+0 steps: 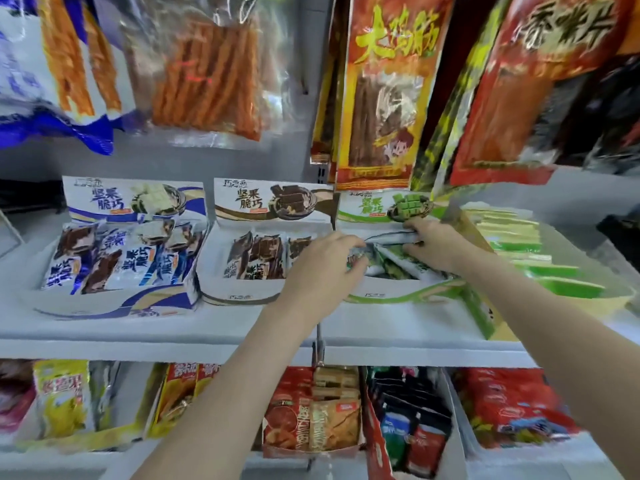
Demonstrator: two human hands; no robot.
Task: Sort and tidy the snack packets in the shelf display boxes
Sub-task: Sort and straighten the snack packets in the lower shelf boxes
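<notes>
Packets (391,261) half-hidden under both hands, print blurred

Both the left hand (329,258) and right hand (433,244) grip packets (391,263) in the green box (398,296).

Hanging bags (561,77) along the top are blurred and cut off.

Green-and-white box (388,209) in the middle, green-and-white packets (398,265) inside. Left of it, a brown-and-white box (270,202) with brown packets (259,258); further left, a blue-and-white box (135,199). Above it, a red-and-yellow bag (384,91).
</notes>
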